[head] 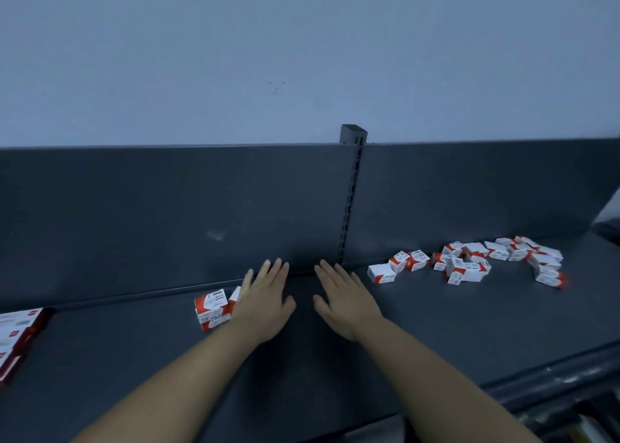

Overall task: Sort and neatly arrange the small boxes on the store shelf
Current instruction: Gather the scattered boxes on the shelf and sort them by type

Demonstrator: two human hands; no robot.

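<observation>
Left hand [265,303] flat and open, empty, right hand [345,300] likewise, near the shelf [419,325] back edge, small stack of boxes [213,308] touching left hand, loose boxes [469,263] scattered toward back right.

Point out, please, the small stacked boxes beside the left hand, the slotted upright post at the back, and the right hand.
stacked boxes [212,310]: head view, on the front face of the stack.
slotted upright post [353,136]: head view, on its top end.
right hand [345,300]: head view, on the back of the hand.
</observation>
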